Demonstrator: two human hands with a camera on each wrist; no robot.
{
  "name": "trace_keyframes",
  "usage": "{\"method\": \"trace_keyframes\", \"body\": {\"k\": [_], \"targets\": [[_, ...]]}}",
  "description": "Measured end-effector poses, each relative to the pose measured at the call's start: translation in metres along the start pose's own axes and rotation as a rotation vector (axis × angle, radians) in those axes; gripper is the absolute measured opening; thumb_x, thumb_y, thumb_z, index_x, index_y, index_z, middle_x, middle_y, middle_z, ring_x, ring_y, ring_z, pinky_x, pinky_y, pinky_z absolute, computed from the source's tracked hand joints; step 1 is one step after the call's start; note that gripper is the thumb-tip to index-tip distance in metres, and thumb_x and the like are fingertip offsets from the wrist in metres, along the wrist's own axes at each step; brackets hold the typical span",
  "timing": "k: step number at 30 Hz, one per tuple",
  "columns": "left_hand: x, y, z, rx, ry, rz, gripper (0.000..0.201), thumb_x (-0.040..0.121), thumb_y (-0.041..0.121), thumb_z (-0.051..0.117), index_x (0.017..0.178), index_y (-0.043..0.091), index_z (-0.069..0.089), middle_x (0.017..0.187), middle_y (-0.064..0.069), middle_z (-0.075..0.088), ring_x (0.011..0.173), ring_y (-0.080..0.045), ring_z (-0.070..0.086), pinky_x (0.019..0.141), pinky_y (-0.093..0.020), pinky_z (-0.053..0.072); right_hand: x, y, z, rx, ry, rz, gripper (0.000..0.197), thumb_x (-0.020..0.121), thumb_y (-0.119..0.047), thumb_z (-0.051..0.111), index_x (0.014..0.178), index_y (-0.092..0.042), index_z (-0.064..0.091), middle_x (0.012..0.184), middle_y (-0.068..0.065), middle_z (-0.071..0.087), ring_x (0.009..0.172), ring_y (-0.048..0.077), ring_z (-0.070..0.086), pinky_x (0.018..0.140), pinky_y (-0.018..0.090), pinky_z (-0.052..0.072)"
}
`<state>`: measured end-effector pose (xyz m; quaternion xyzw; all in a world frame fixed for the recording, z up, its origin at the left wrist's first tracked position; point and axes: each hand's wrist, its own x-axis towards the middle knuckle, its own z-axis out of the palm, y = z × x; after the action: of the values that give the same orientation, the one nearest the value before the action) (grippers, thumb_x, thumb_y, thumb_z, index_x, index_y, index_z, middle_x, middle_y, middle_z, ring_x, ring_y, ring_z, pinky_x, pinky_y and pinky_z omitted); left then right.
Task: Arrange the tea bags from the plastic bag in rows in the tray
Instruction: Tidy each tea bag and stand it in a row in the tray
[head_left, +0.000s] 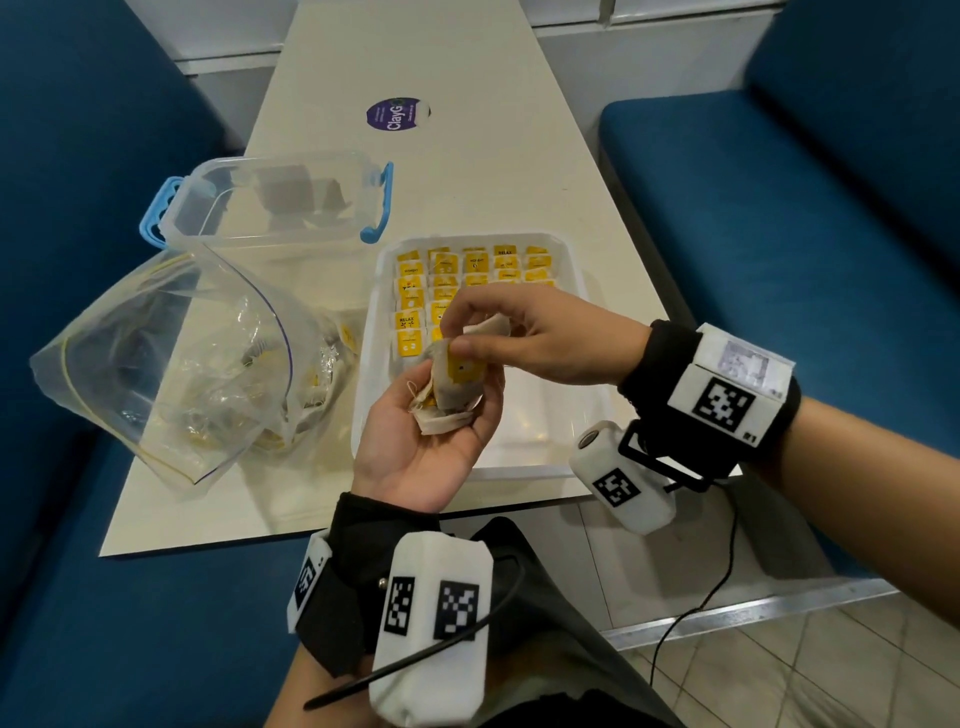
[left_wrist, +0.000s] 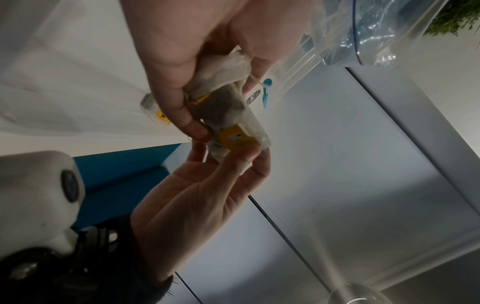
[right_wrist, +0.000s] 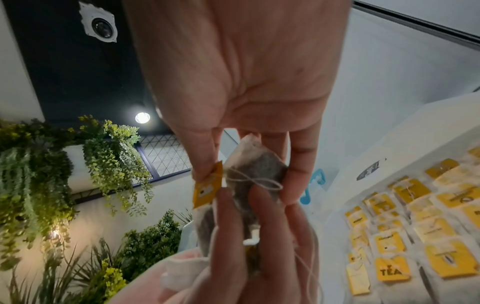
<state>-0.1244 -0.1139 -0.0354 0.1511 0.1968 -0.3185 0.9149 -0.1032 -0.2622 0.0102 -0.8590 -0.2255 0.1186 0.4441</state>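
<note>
My left hand (head_left: 415, 452) lies palm up over the near left corner of the white tray (head_left: 545, 415), fingers curled round a small clump of tea bags (head_left: 444, 410). My right hand (head_left: 524, 338) reaches in from the right and pinches the top tea bag (head_left: 457, 371) of that clump near its yellow tag (right_wrist: 207, 189). Its string is looped over the pouch (right_wrist: 255, 170). Rows of yellow-tagged tea bags (head_left: 467, 275) fill the far half of the tray. The clear plastic bag (head_left: 182, 353) lies left of the tray with more tea bags inside.
A clear lidless box with blue handles (head_left: 275, 202) stands behind the plastic bag. A purple round sticker (head_left: 397, 114) sits farther back on the white table (head_left: 493, 156). Blue benches flank the table. The near half of the tray floor is bare.
</note>
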Motion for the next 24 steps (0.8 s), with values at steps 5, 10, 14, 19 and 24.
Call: {"method": "trace_keyframes", "body": {"k": [5,10,14,19,24], "targets": [[0.001,0.0,0.0,0.001,0.006,-0.015,0.039,0.093,0.02,0.042,0.125,0.0,0.051,0.103,-0.02,0.061,0.085,-0.029,0.064,0.066,-0.031,0.058,-0.001,-0.008,0.004,0.118,0.008,0.005,0.007,0.095,-0.014,0.048,0.092,-0.02,0.049,0.079,-0.008,0.05,0.066,0.001,0.05,0.064,0.012,0.045],[0.001,0.001,-0.001,-0.006,0.001,0.021,0.04,0.095,0.022,0.043,0.13,0.004,0.052,0.108,-0.019,0.063,0.079,-0.03,0.07,0.066,-0.035,0.059,0.0,-0.015,0.008,0.13,-0.038,-0.012,0.004,0.096,-0.014,0.045,0.095,-0.016,0.048,0.083,-0.002,0.05,0.075,0.012,0.05,0.069,0.019,0.045],[0.0,-0.004,0.002,0.084,0.014,0.13,0.038,0.074,0.016,0.051,0.109,0.002,0.058,0.089,-0.018,0.069,0.069,-0.026,0.07,0.063,-0.035,0.058,0.003,-0.013,0.015,0.064,-0.075,-0.065,0.006,0.093,-0.014,0.053,0.094,-0.01,0.058,0.097,0.004,0.051,0.089,0.008,0.047,0.08,0.009,0.036],[0.0,-0.003,0.003,0.054,0.019,0.172,0.032,0.067,0.017,0.057,0.096,0.002,0.059,0.078,-0.017,0.069,0.068,-0.024,0.069,0.064,-0.03,0.057,0.003,-0.015,0.02,0.188,0.027,-0.133,0.013,0.087,-0.012,0.059,0.081,-0.023,0.055,0.105,0.014,0.062,0.096,0.01,0.054,0.083,0.004,0.036],[0.0,0.0,0.004,0.121,0.029,0.191,0.039,0.058,0.018,0.063,0.092,0.0,0.06,0.08,-0.014,0.066,0.076,-0.021,0.06,0.063,-0.026,0.056,0.003,-0.015,0.018,0.242,0.043,-0.082,0.009,0.089,-0.006,0.057,0.094,0.0,0.062,0.092,0.012,0.062,0.086,0.01,0.055,0.082,0.021,0.047]]}}
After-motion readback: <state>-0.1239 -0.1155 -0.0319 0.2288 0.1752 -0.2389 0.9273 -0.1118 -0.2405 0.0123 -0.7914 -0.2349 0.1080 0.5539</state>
